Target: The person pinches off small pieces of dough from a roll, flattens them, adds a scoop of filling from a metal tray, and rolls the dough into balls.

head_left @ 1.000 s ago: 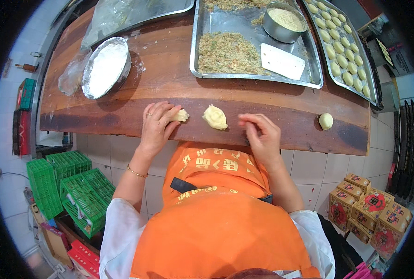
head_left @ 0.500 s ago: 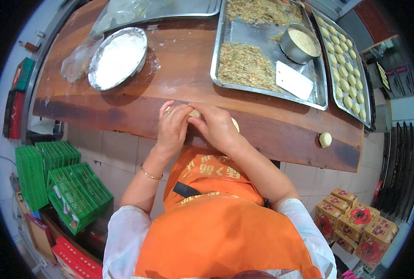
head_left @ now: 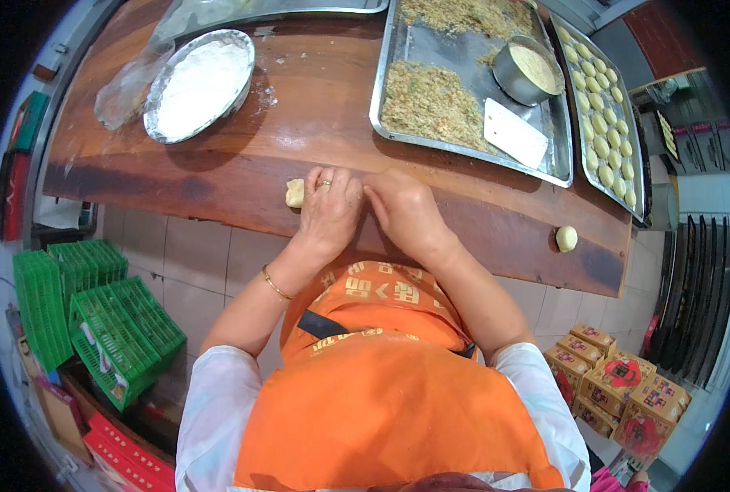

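Note:
My left hand [head_left: 330, 211] is at the table's near edge with its fingers curled down. Just left of its fingers, a pale, uneven piece of dough [head_left: 294, 193] lies on the wood. Close by on the right, my right hand [head_left: 408, 215] is closed, its thumb toward the left hand. Whatever either hand holds is hidden under the fingers. Farther right, a smooth round dough ball [head_left: 566, 239] sits alone near the table edge.
A foil-like bowl of white flour [head_left: 199, 86] stands at the left beside a plastic bag [head_left: 127, 90]. Ahead, a metal tray [head_left: 471, 148] holds crumbly filling, a round metal container [head_left: 529, 72] and a white scraper [head_left: 515, 133]. Another tray [head_left: 638, 215] carries rows of dough pieces.
My hands were together around a piece of dough and have drawn slightly apart. A dough piece now shows left of my left hand; the dough beside my right hand is no longer visible.

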A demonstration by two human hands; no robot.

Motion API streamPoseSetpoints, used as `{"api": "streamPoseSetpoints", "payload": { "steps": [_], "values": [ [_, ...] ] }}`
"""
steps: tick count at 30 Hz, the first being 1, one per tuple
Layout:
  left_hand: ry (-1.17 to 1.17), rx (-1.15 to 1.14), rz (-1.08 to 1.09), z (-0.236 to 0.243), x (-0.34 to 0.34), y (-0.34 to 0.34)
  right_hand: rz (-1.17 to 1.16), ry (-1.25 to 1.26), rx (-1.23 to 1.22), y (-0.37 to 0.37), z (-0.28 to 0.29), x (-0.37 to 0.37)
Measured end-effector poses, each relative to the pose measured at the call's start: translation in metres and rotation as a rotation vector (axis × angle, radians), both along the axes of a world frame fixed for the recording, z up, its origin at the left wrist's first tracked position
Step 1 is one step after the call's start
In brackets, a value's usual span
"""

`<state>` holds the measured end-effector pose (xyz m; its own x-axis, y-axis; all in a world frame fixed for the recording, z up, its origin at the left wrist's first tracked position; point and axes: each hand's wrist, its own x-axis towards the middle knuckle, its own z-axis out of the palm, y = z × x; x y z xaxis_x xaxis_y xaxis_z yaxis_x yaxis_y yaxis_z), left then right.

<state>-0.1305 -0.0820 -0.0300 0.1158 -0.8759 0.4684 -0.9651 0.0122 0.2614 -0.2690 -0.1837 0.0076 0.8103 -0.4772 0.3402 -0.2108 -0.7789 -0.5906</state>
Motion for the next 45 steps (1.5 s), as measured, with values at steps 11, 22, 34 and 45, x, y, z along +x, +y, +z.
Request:
{"api": "streamPoseSetpoints", "payload": {
  "steps": [11,22,34,45],
  "values": [
    [-0.085,0.355,-0.039,0.031,0.058,0.021,-0.114,-0.214,0.813,-0.022,0.005,-0.065],
    [0.448,0.029,-0.205,0.052,-0.005,-0.033,-0.164,0.083,0.107,-0.002,-0.007,-0.056],
    [-0.049,0.252,-0.458,0.025,-0.07,-0.097,-0.386,-0.179,0.184,-0.014,0.01,-0.144],
    [-0.172,0.215,-0.396,0.027,-0.071,-0.112,-0.528,-0.549,0.375,-0.028,0.008,-0.145]
  ]
}}
